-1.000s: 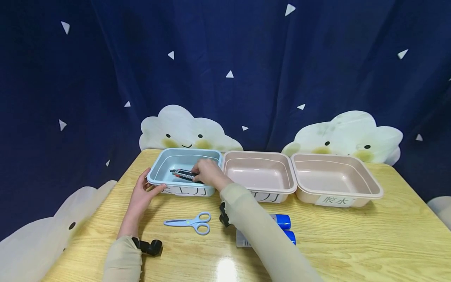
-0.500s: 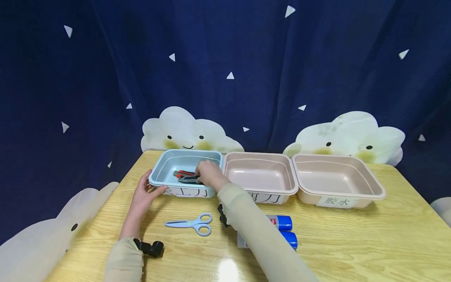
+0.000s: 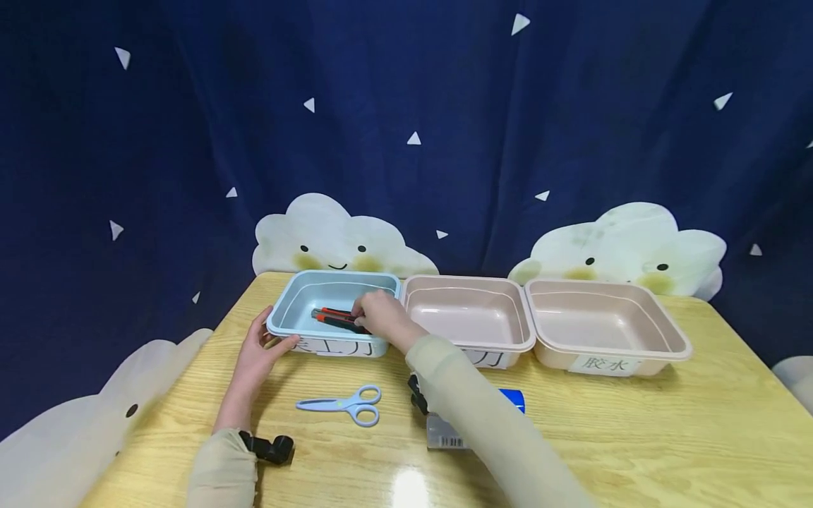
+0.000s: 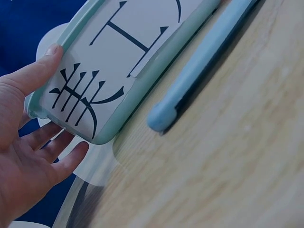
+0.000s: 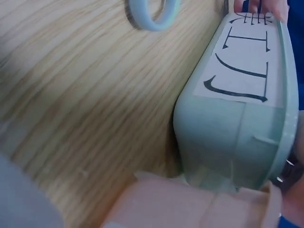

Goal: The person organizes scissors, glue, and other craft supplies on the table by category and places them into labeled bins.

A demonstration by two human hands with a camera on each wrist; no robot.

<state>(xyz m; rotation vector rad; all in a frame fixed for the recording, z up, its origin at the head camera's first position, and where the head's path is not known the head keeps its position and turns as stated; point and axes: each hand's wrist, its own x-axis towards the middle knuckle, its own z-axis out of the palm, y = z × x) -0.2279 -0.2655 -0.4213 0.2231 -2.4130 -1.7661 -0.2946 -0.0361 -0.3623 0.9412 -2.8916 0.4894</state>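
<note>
Fingers and thumb of the left hand point(image 3: 256, 348) grip the near left corner of a light-blue rectangular plastic bin point(image 3: 336, 286); inside, slim black-and-red utility knives point(image 3: 340, 324) lie just at the bent fingertips of the right hand point(image 3: 381, 315) (whether these pinch one, I cannot tell).

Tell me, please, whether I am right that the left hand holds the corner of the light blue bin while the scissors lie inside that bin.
Not quite: the scissors lie on the table, in front of the light blue bin, as the head view shows. The left hand does hold the bin's corner.
</note>
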